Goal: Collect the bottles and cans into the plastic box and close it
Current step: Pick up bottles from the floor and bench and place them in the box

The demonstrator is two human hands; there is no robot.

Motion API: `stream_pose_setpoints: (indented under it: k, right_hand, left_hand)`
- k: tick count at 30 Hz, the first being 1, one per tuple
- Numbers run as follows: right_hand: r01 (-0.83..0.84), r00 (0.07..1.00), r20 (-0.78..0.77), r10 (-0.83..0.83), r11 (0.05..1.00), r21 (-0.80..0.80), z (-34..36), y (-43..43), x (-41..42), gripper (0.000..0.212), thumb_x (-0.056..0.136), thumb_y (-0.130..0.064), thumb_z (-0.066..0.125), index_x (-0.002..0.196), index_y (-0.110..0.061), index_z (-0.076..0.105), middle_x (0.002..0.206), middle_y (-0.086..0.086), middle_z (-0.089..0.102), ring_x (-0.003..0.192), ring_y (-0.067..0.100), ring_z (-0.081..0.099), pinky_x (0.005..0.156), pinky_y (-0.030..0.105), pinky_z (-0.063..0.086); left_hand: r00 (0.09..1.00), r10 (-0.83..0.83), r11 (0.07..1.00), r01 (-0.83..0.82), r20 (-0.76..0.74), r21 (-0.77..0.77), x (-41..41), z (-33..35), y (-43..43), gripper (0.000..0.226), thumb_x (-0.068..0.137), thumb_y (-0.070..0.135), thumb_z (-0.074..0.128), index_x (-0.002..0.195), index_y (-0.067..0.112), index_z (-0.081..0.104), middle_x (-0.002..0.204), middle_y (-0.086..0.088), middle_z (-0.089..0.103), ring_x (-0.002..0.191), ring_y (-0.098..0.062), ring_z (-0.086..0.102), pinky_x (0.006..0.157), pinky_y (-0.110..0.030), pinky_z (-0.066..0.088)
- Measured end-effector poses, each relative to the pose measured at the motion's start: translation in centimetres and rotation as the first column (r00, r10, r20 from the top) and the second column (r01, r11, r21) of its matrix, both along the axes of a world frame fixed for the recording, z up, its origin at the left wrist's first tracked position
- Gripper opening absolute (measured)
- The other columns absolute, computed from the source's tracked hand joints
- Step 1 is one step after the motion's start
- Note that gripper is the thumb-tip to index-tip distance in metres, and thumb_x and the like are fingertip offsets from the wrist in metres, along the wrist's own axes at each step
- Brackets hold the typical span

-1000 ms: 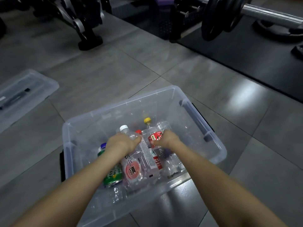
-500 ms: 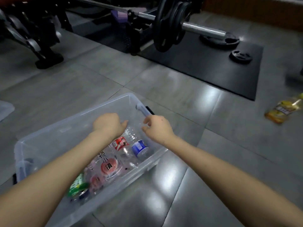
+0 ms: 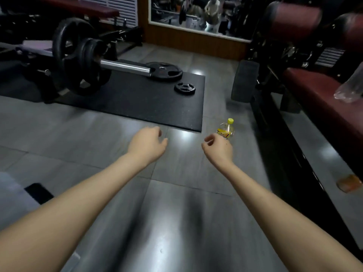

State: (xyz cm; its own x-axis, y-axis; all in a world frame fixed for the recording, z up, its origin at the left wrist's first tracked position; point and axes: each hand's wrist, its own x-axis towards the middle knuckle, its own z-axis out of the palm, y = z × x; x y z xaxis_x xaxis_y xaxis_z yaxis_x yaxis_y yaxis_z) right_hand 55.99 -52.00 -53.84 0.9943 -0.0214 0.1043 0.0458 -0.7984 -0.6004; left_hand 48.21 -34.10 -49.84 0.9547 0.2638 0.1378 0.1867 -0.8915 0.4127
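Your gaze swings right, off the plastic box; left hand point(image 3: 146, 146) and right hand point(image 3: 217, 149) hover loosely curled, empty, 1 yellow-capped bottle point(image 3: 226, 130) on the floor point(image 3: 176, 203) just beyond the right: likely next pickup.

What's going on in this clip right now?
A person in a gym holds both arms out over the tiled floor. The left hand and right hand are empty, fingers loosely curled. A yellow-capped bottle sits on the floor just beyond the right hand, not yet picked up. A clear bottle rests on the red bench.
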Motion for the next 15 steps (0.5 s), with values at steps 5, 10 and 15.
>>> stream_pose_setpoints:
  k: [5,10,15]
  right_hand:
    - [0.115,0.989,-0.095,-0.113,0.993,0.011,-2.5,-6.1,4.8,0.022,0.082,-0.02,0.058,0.103,-0.014,0.064,0.11,0.012,0.068,0.106,0.033,0.06,0.081,0.032,0.046]
    - [0.167,0.97,-0.188,-0.152,0.984,0.067,-4.1,-9.4,7.4,0.021,0.082,-0.021,0.062,0.102,-0.013,0.063,0.107,0.008,0.068,0.102,0.03,0.061,0.082,0.033,0.047]
    - [0.283,0.928,-0.287,-0.237,0.95,0.132,-6.7,-11.6,10.7,0.027,0.082,-0.023,0.066,0.106,-0.012,0.062,0.108,0.009,0.068,0.101,0.031,0.062,0.082,0.034,0.047]
  left_hand:
    - [0.999,-0.037,0.998,0.035,-0.027,-0.055,7.0,1.0,-5.1,0.035,0.089,0.031,0.051,0.114,0.006,0.057,0.116,-0.017,0.061,0.11,-0.033,0.055,0.081,-0.032,0.043]
    - [1.0,-0.011,0.98,0.01,-0.006,-0.2,11.6,-0.1,-7.9,0.032,0.087,0.028,0.054,0.11,0.005,0.06,0.112,-0.016,0.064,0.107,-0.031,0.057,0.081,-0.031,0.043]
    - [0.996,-0.052,0.956,0.028,-0.075,-0.291,15.9,-4.9,-9.3,0.035,0.084,0.03,0.061,0.11,0.007,0.061,0.113,-0.014,0.064,0.105,-0.029,0.06,0.085,-0.03,0.045]
